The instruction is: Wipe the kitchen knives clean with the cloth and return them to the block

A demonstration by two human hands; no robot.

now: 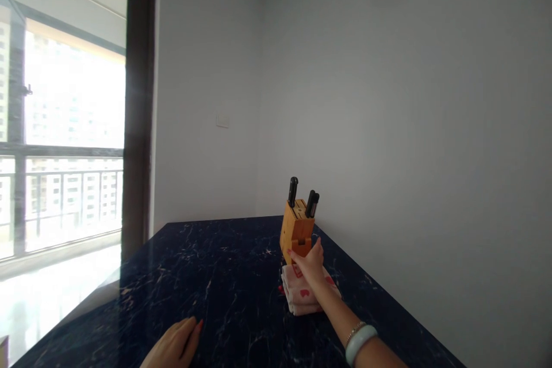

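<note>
Nearest, the left grip (175,345) has its fingers together over the counter (233,293), and beyond a folded cloth (302,297) the right grip (311,261) is spread at the upright wooden block (302,227), clamped or not I cannot tell, its handling seemingly unfinished, three knives (293,191) already slotted.

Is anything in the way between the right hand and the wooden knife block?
Nothing visible is. The right hand reaches over the folded cloth to the front of the knife block. I can't tell if they touch.
</note>
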